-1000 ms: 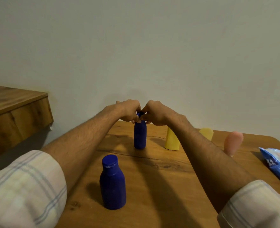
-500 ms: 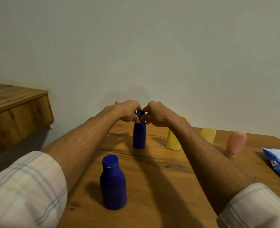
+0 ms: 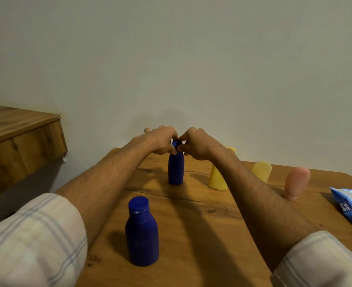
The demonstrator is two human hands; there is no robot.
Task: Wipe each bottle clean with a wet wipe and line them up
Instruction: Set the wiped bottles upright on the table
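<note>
Bottles (image 3: pixel 176 168): 2 blue (image 3: pixel 142 235), 2 yellow (image 3: pixel 217 179) (image 3: pixel 262 170), 1 pink (image 3: pixel 296 183)

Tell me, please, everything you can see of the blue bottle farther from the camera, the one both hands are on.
The far blue bottle is dark blue all over, seemingly matte plastic, with a rounded shoulder narrowing to a cap of the same blue. It stands upright on the wooden table, towards the back, left of a yellow bottle. The left hand and right hand pinch its cap from either side, hiding most of it. No wipe shows on it.
</note>
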